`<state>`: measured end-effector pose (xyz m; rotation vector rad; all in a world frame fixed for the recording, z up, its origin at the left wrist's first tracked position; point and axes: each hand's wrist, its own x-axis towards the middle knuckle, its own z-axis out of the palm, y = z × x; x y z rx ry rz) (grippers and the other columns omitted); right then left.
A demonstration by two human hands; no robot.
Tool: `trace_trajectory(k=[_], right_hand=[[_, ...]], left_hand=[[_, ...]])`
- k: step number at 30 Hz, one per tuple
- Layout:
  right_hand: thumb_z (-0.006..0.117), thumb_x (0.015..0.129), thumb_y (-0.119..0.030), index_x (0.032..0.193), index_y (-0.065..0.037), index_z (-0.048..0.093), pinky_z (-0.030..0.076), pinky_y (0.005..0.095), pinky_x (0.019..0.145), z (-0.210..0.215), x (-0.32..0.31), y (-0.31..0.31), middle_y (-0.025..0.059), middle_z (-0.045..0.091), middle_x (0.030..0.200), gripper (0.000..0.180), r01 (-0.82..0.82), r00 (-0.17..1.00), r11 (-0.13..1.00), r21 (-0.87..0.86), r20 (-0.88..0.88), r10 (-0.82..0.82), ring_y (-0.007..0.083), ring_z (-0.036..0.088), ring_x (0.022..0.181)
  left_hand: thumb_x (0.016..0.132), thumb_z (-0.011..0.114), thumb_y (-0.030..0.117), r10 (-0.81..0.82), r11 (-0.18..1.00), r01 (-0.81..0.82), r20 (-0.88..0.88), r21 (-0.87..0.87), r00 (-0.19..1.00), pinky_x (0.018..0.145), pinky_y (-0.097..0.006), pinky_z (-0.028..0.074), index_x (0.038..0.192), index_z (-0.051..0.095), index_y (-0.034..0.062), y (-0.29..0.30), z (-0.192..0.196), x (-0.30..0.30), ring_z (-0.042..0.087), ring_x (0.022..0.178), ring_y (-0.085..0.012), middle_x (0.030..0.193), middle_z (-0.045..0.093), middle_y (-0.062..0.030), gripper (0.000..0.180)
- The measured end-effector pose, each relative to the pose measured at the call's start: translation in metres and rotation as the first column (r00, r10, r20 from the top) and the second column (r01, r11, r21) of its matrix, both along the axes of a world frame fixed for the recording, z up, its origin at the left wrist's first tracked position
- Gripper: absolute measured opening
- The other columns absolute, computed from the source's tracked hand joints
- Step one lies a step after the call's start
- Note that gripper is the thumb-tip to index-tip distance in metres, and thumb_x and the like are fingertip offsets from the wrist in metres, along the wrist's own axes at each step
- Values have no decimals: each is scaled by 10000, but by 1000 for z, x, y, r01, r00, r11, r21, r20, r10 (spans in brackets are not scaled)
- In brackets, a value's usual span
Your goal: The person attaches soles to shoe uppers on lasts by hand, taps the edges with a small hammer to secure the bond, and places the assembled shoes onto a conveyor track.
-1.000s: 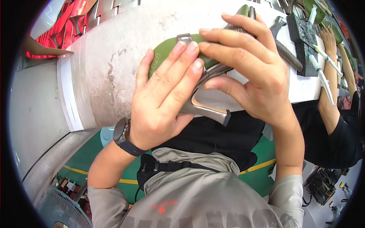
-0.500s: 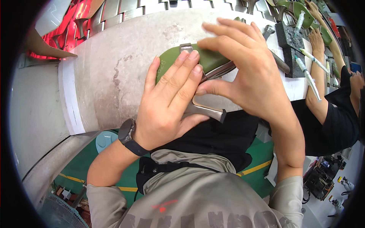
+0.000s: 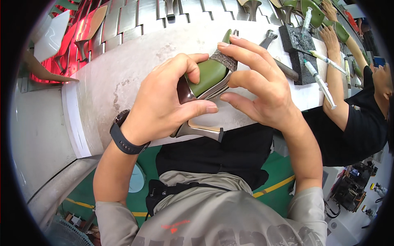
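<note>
A green high-heeled shoe (image 3: 211, 76) lies tilted over the worktop's front edge, its pointed toe away from me and its slim dark heel with a black tip toward me. A dark, glittery textured band (image 3: 223, 60) crosses its front. My left hand (image 3: 164, 90) is closed around the rear part, thumb along the near side and fingers over the far side. My right hand (image 3: 262, 84) curves around the front, with fingertips touching the band and the toe; its thumb stands a little apart below the sole edge. The palm-side contact is partly hidden.
Right of the shoe, a dark block (image 3: 301, 55) holds several syringes, with a metal-headed tool (image 3: 269, 37) beside it. Behind the worktop (image 3: 102, 98) runs a slatted metal conveyor (image 3: 147, 18) carrying heeled shoe parts. A co-worker's forearm (image 3: 334, 78) is at the right.
The shoe has turned so its toe points away. My left hand went from lying flat on it to gripping its rear. My right hand moved lower, onto the band, which now shows across the front.
</note>
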<state>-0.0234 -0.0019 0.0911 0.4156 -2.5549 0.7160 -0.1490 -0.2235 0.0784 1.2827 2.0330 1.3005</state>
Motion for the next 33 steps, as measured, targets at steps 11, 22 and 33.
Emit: trace_trajectory(k=[11, 22, 33], right_hand=[[706, 728, 23, 945, -27, 665, 514, 492, 1083, 3, -7, 13, 229, 660, 1369, 227, -71, 997, 987, -143, 26, 76, 435, 611, 1322], [645, 780, 56, 1315, -49, 667, 543, 460, 836, -30, 28, 47, 132, 675, 1017, 546, 499, 855, 839, 217, 39, -518, 366, 650, 945], [665, 909, -385, 1132, 66, 713, 549, 393, 1011, 40, 38, 32, 224, 749, 1169, 505, 416, 904, 432, -800, 416, -101, 297, 730, 1088]], left_hand=[[849, 838, 57, 64, 998, -63, 19, -19, 998, 1033, -332, 480, 1050, 514, 43, 10, 6, 11, 604, 1182, -178, 1405, 642, -231, 381], [826, 886, 280, -26, 989, -14, -268, -147, 963, 1001, -426, 535, 1585, 370, -58, 45, 13, 11, 699, 1130, -401, 1261, 686, -286, 979], [721, 913, 270, -172, 972, 112, -297, -209, 939, 896, -454, 538, 1615, 360, -52, 44, 14, 4, 684, 971, -442, 1183, 706, -257, 1099]])
